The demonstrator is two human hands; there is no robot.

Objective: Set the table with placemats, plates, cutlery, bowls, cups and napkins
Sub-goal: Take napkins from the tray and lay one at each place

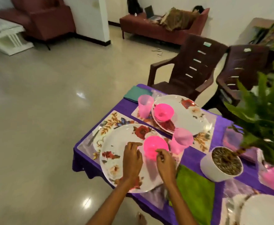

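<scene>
- The left hand [132, 157] hovers over the near plate [116, 159], fingers loosely curled, thumb and forefinger close together, holding nothing I can see.
- The right hand [165, 161] is at the near side of the pink bowl [155, 147], fingers bent; something small may be pinched in them, but I cannot tell.
- The bowl sits on the near plate's right part, between the two hands.
- That plate rests on a floral placemat [110, 120], with cutlery [93, 138] lying at its left edge.
- A pale pink cup [181, 140] stands just beside the bowl, to the right.
- A green napkin [196, 189] lies right of the plate, near the right forearm.
- Farther off, a second plate [188, 117] carries another pink bowl [163, 112], with a second cup [145, 105] and a teal napkin [137, 94] beside it.
- A potted plant [222, 164] stands on the purple tablecloth [193, 155] to the right.
- Two brown chairs [193, 65] stand beyond the table.
</scene>
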